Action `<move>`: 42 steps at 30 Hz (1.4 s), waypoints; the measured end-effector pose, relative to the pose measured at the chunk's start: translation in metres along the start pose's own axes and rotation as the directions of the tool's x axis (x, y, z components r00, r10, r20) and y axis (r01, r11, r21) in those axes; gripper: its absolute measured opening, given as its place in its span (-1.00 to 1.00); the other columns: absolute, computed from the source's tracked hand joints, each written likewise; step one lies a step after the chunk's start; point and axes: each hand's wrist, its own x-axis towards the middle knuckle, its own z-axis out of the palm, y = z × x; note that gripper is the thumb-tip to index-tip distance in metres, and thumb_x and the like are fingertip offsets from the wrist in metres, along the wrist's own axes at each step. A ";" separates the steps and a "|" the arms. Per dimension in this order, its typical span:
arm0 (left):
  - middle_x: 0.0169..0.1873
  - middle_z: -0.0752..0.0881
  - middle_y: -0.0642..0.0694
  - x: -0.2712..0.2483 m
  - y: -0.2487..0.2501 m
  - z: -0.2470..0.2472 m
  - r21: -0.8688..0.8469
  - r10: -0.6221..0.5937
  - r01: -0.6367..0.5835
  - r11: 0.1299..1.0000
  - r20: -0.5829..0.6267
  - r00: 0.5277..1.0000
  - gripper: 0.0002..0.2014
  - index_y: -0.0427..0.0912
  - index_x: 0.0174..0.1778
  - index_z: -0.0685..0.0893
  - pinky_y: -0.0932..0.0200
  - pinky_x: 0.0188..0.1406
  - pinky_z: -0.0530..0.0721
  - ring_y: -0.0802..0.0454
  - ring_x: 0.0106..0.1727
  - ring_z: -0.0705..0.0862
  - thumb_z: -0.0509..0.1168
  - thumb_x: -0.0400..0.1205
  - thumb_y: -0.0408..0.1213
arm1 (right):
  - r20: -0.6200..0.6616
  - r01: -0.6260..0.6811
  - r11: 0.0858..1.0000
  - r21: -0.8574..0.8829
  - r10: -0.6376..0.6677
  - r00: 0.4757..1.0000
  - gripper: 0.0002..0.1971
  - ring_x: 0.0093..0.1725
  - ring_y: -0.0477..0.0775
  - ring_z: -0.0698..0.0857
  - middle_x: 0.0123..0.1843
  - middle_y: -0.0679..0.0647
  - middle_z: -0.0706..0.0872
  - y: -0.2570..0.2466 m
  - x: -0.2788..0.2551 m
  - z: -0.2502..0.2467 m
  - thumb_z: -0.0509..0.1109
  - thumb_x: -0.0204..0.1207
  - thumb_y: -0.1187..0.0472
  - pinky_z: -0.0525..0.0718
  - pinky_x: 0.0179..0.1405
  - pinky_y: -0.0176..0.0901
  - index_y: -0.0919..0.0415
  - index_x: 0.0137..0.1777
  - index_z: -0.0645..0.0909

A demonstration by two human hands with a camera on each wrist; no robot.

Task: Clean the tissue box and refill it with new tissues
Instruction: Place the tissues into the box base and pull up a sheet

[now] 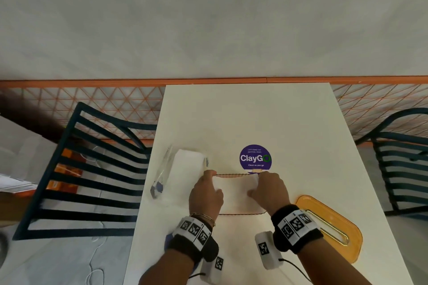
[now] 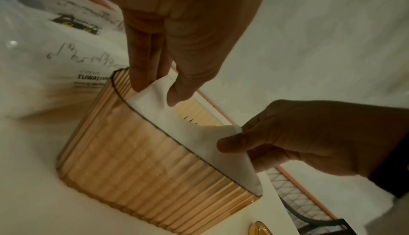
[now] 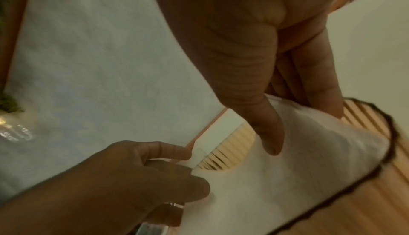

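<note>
- The head view is evenly and softly lit, with no hard shadows on the white table; faint shade lies under the forearms.
- Straight lines bow near its edges: the orange wall rail curves and the dark chairs splay outward.
- Detail is soft, as if compressed.
- Both wrist views are dimmer, with a warm yellow cast.
- In them the left hand and right hand are dark, backlit shapes.
- Motion blur smears the plastic tissue wrapper and the ribbed amber box.
</note>
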 end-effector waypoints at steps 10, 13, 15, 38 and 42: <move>0.29 0.70 0.13 -0.005 -0.007 -0.003 0.175 0.280 -0.353 0.919 0.340 0.898 -0.72 0.14 0.31 0.72 0.20 0.33 0.60 0.11 0.32 0.63 0.33 0.68 -0.14 | 0.030 0.231 0.972 -0.049 -0.230 0.973 -0.55 0.27 0.01 0.70 0.33 -0.01 0.74 0.013 -0.007 -0.005 0.54 0.51 0.20 0.62 0.28 -0.23 0.00 0.41 0.65; 0.37 0.67 0.06 0.000 -0.010 0.004 0.248 0.228 -0.360 0.900 0.435 0.871 -0.69 0.07 0.38 0.71 0.13 0.44 0.55 0.05 0.42 0.59 0.27 0.72 -0.14 | 0.141 0.304 0.947 -0.101 -0.289 0.947 -0.47 0.49 0.05 0.55 0.52 -0.01 0.58 0.008 -0.008 0.004 0.48 0.56 0.23 0.46 0.49 -0.17 0.02 0.54 0.52; 0.40 0.65 0.04 0.002 -0.009 0.006 0.258 0.230 -0.366 0.894 0.437 0.870 -0.66 0.04 0.42 0.68 0.12 0.46 0.52 0.04 0.45 0.57 0.28 0.71 -0.12 | 0.170 0.322 0.940 -0.109 -0.301 0.938 -0.45 0.55 0.06 0.49 0.57 -0.01 0.52 0.006 -0.008 0.008 0.48 0.57 0.23 0.41 0.55 -0.17 0.03 0.56 0.48; 0.46 0.58 -0.15 0.064 -0.098 -0.040 0.165 -0.343 0.341 0.926 -0.018 0.939 -0.12 -0.14 0.57 0.44 -0.13 0.43 0.60 -0.18 0.47 0.56 0.62 0.38 0.09 | -0.075 0.445 0.894 -0.046 -0.447 0.891 -0.39 0.32 -0.03 0.55 0.30 -0.14 0.69 -0.045 -0.003 0.013 0.66 0.36 0.00 0.57 0.09 -0.25 -0.07 0.44 0.61; 0.44 0.60 -0.14 0.066 -0.098 -0.042 0.141 -0.342 0.341 0.929 -0.020 0.939 -0.13 -0.11 0.56 0.44 -0.11 0.43 0.59 -0.16 0.44 0.59 0.62 0.37 0.06 | -0.091 0.430 0.901 -0.050 -0.433 0.897 -0.42 0.33 0.00 0.56 0.29 -0.12 0.71 -0.047 -0.002 0.015 0.65 0.38 0.02 0.63 0.18 -0.18 -0.05 0.42 0.63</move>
